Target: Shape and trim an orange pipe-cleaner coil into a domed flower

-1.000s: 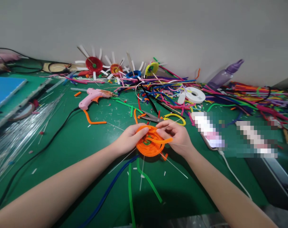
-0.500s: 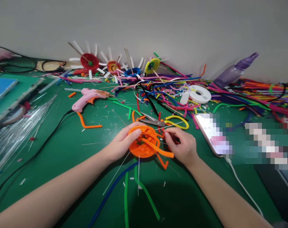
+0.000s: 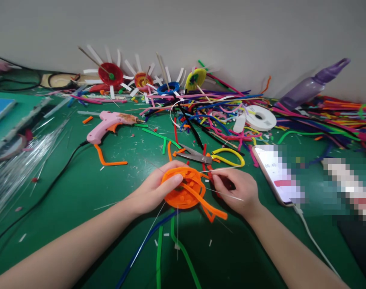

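My left hand grips the left rim of a round, bowl-like orange piece made of coiled pipe cleaners, its thumb pressed over the top. Thin clear rods stick out all around the piece, and a loose orange pipe-cleaner end points to the lower right. To the right of it, my right hand is closed in a pinch at the end of an orange strand that leads from the rim. The fingertips partly hide that strand. Yellow-handled scissors lie just beyond the hands.
A pink glue gun lies at the left, its cord trailing forward. Behind are spoked discs, heaped pipe cleaners, a white ribbon spool and a purple bottle. A charging phone sits right; clear rods lie left.
The view has shifted a little. Both hands and the orange piece sit slightly lower in it, and the loose orange end reaches farther right and down. Both holds look the same.
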{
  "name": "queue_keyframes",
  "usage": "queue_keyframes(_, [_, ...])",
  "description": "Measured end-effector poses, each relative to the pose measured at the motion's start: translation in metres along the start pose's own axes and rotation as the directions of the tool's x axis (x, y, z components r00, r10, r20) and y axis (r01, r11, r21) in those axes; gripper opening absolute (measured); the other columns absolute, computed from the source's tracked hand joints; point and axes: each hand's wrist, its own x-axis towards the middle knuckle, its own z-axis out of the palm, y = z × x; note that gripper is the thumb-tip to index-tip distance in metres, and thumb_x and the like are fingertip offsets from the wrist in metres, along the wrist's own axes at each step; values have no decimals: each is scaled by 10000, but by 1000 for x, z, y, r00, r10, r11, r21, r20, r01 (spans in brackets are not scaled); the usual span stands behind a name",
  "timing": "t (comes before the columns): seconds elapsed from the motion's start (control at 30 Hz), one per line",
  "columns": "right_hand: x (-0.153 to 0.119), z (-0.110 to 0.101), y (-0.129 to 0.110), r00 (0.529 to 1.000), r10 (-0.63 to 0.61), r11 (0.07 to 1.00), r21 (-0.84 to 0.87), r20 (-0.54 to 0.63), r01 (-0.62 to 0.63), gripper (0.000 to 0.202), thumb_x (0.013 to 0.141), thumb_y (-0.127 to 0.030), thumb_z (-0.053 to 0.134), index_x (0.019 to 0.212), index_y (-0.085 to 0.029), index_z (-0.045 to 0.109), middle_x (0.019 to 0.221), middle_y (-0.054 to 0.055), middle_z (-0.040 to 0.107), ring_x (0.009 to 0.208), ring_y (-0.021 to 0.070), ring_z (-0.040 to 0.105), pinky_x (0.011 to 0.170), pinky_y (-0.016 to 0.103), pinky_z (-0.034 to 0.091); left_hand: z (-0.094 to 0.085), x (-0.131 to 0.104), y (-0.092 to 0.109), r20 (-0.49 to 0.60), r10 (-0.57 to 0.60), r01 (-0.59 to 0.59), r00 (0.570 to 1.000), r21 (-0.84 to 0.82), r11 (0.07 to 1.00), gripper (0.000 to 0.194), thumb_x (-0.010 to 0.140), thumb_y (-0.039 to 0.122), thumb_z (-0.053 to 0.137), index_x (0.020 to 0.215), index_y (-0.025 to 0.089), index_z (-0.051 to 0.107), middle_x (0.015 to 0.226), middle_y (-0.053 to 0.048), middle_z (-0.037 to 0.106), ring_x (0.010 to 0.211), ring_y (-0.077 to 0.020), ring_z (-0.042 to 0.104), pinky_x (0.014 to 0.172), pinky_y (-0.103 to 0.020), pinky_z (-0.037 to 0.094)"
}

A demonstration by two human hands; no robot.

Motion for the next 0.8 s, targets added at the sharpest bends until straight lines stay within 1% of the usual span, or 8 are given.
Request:
queue_keyframes(0.1, [-1,-2,-2,999,-38,997,63,1,38,124,857,-175,549,924,-205,649,718,6,736,590,132,686,549,236,538,1,4,-3,-55,27,-28,998,-19,999,356,848,475,623,1020,163,607,978,-56,687,877,-169,630,798,-266,507])
queue_keyframes(0.2, [-2,-2,-4,995,-93,977,193,-29,96,250,831,-153,571,1065,-214,631,825,14,755,613,132,701,581,243,574,0,7,-9,-141,37,-58,989,-149,987,329,830,451,656,1011,180,616,976,-38,702,873,-163,643,804,-268,509])
queue_keyframes(0.3, [-3,0,-5,996,-78,948,307,-32,84,281,837,-188,634,1115,-227,642,929,37,762,623,132,703,581,244,584,-2,9,-14,-171,53,-88,984,-198,976,321,823,415,675,1055,199,628,1044,-35,702,945,-183,650,840,-280,506])
queue_keyframes(0.4, [-4,0,-8,999,-43,926,375,-9,44,270,839,-254,683,1108,-239,679,944,42,762,667,141,708,586,245,586,-3,7,-13,-133,101,-118,986,-123,985,313,830,382,677,1083,200,640,1093,-38,695,985,-187,641,880,-284,494])
queue_keyframes(0.47, [-4,1,-11,999,-35,914,404,0,32,263,831,-266,700,1092,-238,700,937,42,765,691,144,707,596,246,584,-1,6,-11,-97,85,-96,992,-116,989,312,827,385,680,1074,198,642,1064,-37,704,959,-187,651,870,-293,504])
queue_keyframes(0.53, [-5,1,-13,999,-39,903,428,13,30,246,832,-261,701,1076,-231,714,929,42,769,708,144,706,612,245,582,1,5,-9,-101,56,-68,993,-121,990,334,809,402,692,1052,179,647,1046,-52,714,943,-207,662,861,-319,516])
queue_keyframes(0.6, [-5,1,-15,998,-51,893,449,24,35,231,838,-252,694,1066,-224,722,912,40,771,731,144,707,643,248,585,4,5,-9,-105,48,-62,993,-137,989,324,788,392,715,1018,172,657,1006,-42,726,910,-197,668,845,-305,522])
queue_keyframes(0.8, [-5,3,-18,998,-49,892,452,28,31,225,843,-236,686,1065,-228,723,944,37,770,803,153,713,713,270,592,9,4,-12,-40,11,-21,999,-242,970,283,803,371,713,1007,178,678,933,-18,749,847,-148,682,776,-230,531])
